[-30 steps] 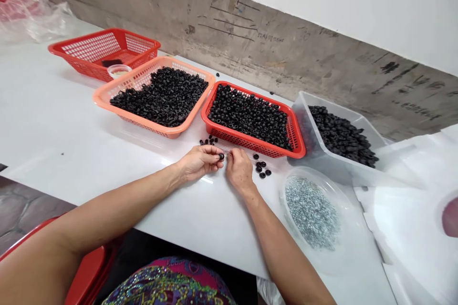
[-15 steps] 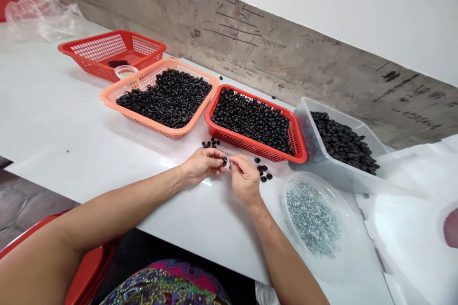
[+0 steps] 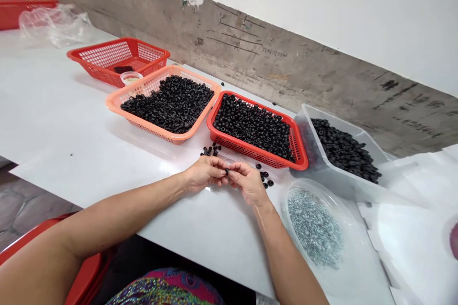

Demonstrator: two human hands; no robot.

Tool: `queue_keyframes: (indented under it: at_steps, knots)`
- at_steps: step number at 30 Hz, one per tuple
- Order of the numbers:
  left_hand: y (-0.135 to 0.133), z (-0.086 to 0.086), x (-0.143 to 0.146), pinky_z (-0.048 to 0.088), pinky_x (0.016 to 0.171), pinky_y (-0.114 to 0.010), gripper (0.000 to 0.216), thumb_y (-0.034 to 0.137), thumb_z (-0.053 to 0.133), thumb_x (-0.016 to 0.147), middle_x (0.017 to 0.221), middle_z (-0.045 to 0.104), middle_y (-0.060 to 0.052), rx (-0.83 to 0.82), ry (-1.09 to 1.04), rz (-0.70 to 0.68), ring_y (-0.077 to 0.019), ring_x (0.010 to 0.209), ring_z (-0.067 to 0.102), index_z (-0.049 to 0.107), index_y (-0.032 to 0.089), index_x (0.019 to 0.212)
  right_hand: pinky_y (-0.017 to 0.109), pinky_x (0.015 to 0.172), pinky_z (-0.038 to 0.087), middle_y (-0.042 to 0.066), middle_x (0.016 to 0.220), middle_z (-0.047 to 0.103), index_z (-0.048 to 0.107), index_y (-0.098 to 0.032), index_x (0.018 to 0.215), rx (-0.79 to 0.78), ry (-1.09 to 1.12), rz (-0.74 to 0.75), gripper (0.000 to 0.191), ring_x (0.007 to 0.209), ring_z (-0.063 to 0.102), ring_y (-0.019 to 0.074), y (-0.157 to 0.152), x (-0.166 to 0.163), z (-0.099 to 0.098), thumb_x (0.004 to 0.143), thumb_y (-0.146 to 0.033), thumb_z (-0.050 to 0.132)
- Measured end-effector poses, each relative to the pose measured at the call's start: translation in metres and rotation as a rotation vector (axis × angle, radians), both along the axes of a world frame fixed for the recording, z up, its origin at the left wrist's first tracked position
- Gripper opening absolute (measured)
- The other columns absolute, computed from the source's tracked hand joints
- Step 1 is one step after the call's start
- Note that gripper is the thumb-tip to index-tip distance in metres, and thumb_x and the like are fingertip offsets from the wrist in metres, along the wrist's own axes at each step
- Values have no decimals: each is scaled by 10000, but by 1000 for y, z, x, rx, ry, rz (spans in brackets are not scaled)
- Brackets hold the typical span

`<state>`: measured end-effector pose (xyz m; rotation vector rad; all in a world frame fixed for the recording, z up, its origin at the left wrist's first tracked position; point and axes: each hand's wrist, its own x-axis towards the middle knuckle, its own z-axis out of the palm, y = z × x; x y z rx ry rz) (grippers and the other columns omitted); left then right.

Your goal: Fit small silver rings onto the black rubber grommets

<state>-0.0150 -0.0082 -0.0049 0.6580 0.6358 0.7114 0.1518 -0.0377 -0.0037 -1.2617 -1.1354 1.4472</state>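
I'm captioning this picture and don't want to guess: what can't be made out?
All in the head view:
Small black piece: mostly covered by the bare left hand and bare right hand.
Anything else in the right hand's pinch: hidden by that hand.
Silvery bits in the round clear plastic tub: too small to show shape.
Far-left red plastic basket: cut off by the left edge.

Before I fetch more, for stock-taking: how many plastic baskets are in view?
4: a red basket at the left edge, a second red basket, an orange basket right of it, a third red basket beside the clear bin. Nested ones may hide.
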Motion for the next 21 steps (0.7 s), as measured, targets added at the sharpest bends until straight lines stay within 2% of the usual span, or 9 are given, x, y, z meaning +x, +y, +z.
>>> queue_keyframes:
  at_steps: [3,7,9,12,16,21]
  knots:
    - [-2,3,-1,468,515,-219,221,115,778,594,644,667,-69,-9,-64,-37,-136,554,636,657,90,778,263,535,413,14,689,651,672,-179,823,-81,140,48,322,574,563,130,4,8,-2,610,-379,808]
    - [-8,2,0,446,495,-217,283,138,768,615,721,666,-66,14,-125,-165,-128,554,630,679,106,881,249,510,415,-7,658,621,665,-187,819,-100,214,-59,262,542,534,117,8,9,-6,643,-351,768]
    - [-11,0,2,447,493,-223,298,140,762,611,719,660,-69,28,-114,-269,-138,551,637,685,100,896,241,498,412,-13,665,616,660,-187,834,-82,158,-79,221,536,528,114,8,7,-9,665,-314,725]
    - [-14,-3,3,462,497,-234,273,135,758,594,697,655,-72,64,-59,-381,-153,551,649,684,89,853,250,513,426,-5,712,632,659,-192,847,-26,-51,-78,156,547,531,118,7,2,-10,719,-274,627]
    - [-13,-4,3,486,506,-237,259,132,763,571,693,656,-65,103,-31,-435,-159,565,662,669,97,809,277,579,455,7,727,644,663,-195,842,55,-280,-53,152,603,553,143,5,-3,-9,749,-256,559]
    - [-11,-5,2,504,521,-239,255,133,776,554,695,658,-59,150,-23,-491,-157,569,668,658,97,778,289,635,472,11,751,654,657,-185,851,76,-351,-26,176,650,580,155,5,-6,-7,761,-286,544]
